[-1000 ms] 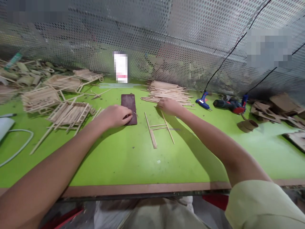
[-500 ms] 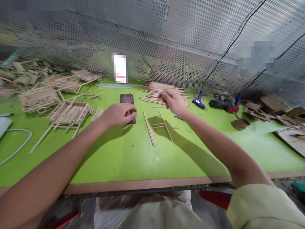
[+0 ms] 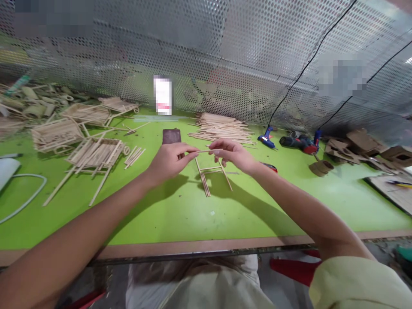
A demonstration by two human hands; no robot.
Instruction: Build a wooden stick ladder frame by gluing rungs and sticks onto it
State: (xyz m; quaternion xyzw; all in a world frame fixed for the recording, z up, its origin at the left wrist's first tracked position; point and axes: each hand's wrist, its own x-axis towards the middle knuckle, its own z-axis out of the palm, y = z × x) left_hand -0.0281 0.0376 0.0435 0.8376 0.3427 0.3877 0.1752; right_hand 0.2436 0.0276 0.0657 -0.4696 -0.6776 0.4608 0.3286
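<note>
Wooden stick (image 3: 204,151), now between both hands, above green table (image 3: 154,223)

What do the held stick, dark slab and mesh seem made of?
Stick: probably bare wood or bamboo, pale and unpainted. Slab: unclear, perhaps coated wood or plastic; its face is flat, dark brown. Mesh: likely bare metal, silvery with regular holes.

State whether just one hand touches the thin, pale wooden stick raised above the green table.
No, the left hand and right hand both have fingers on the wooden stick.
</note>
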